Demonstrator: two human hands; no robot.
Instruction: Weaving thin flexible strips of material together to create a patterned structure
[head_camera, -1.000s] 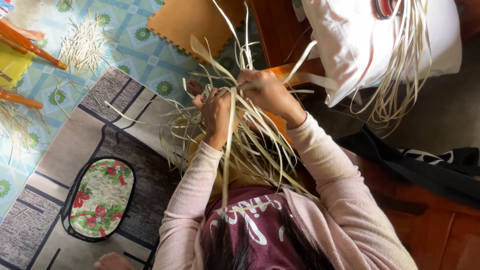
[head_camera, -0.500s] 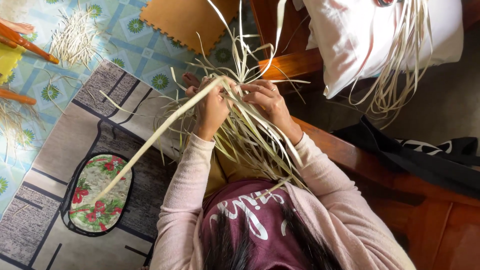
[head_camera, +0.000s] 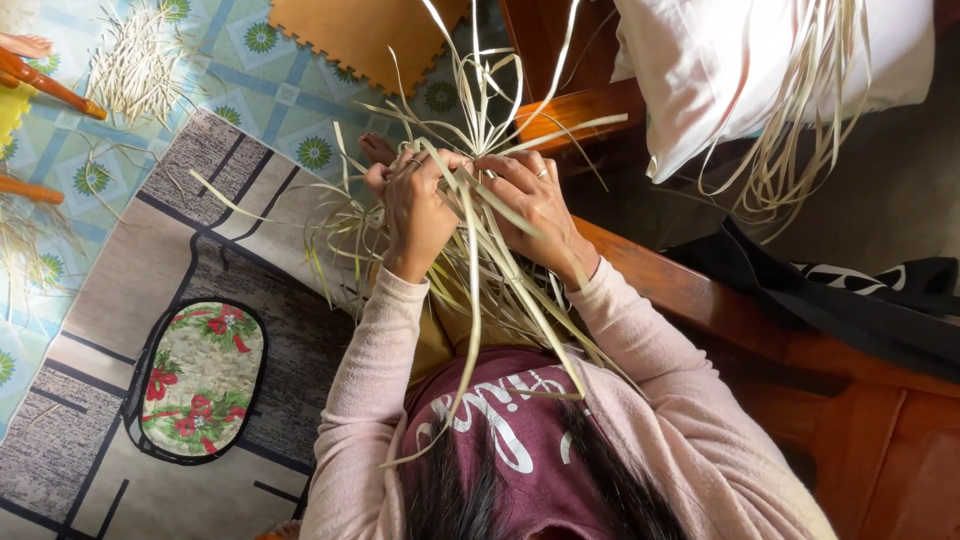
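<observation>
Both my hands are closed on a bunch of long pale palm-leaf strips (head_camera: 478, 262) held in front of my chest. My left hand (head_camera: 413, 208) grips the left side of the bunch, fingers curled over the crossing strips. My right hand (head_camera: 533, 200), with a ring on one finger, pinches the strips on the right side, touching the left hand's fingertips. Loose strip ends fan upward past my hands and trail down over my maroon shirt and pink sleeves.
A wooden bench edge (head_camera: 700, 290) runs diagonally on the right, with a white pillow (head_camera: 720, 70), more hanging strips (head_camera: 800, 120) and black cloth (head_camera: 830, 300). A floral oval mat (head_camera: 200, 378) lies on the patterned rug. Cut strip scraps (head_camera: 135, 62) and an orange foam tile (head_camera: 360, 35) lie on the floor.
The long strip that my left hand swung down to the left is drawn back into the bunch. Both hands have closed together at the bunch's centre.
</observation>
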